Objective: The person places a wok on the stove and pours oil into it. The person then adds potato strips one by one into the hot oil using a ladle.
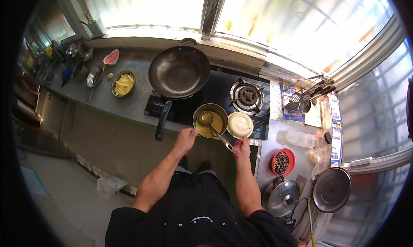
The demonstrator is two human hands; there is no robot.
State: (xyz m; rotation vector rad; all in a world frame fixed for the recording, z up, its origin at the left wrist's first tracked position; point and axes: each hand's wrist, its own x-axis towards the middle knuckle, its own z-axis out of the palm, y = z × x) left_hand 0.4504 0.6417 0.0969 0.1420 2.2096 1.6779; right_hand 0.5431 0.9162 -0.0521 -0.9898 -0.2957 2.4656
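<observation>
A round pot [223,114] with yellowish liquid stands at the front of the stove. Its near left rim meets the closed fingers of my left hand [186,140]. A metal ladle [219,136] leans in the pot, bowl in the liquid, handle sloping toward me. Beside the pot is a cream round lid [240,125]. My right hand [241,148] has its closed fingers at the lid's near edge, and the ladle's handle end lies right by its thumb. Behind the pot, a large dark wok [180,72] sits on the stove, its black handle pointing toward me.
To the left, a bowl of pale cut strips [124,84], a strainer [95,76] and a heart-shaped dish [111,57] rest on the counter. A bare burner [248,95] is at right. Further right are a red bowl [283,161], a glass-lidded pan [281,198] and hanging utensils [301,101].
</observation>
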